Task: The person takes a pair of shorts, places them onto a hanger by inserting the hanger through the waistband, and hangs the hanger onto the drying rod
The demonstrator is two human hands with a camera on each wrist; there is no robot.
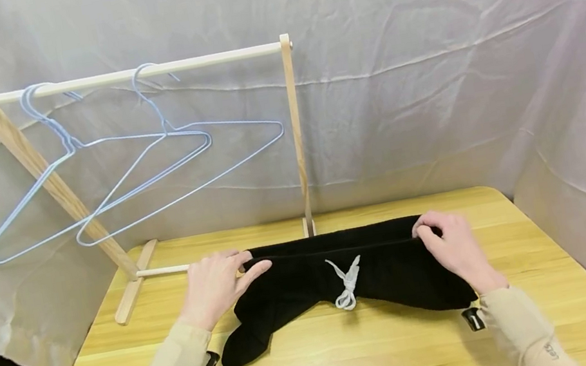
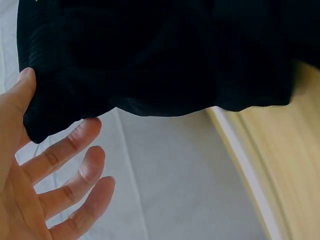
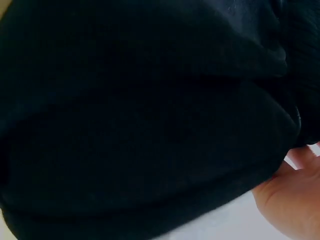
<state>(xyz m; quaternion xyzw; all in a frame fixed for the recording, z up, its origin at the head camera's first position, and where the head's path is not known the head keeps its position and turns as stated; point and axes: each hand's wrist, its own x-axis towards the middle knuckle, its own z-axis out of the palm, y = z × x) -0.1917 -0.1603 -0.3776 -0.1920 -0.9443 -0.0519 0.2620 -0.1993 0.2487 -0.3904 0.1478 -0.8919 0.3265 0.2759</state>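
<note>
A pair of black drawstring shorts (image 1: 293, 281) is held up by its waistband between both hands, the lower part draping toward the wooden table. At the front centre, a pale grey drawstring (image 1: 349, 283) is tied in a bow. My left hand (image 1: 214, 290) pinches the left end of the waistband. In the left wrist view its thumb (image 2: 24, 90) presses the cloth edge, the other visible fingers spread apart. On the opposite end, my right hand (image 1: 455, 246) grips the waistband; black fabric (image 3: 145, 140) fills most of the right wrist view and hides its fingertips.
A wooden rack (image 1: 298, 136) stands on the table (image 1: 324, 360) at the back left. Several light blue wire hangers (image 1: 164, 120) hang from its top rail (image 1: 224, 57). Grey cloth (image 1: 429, 87) covers the wall behind.
</note>
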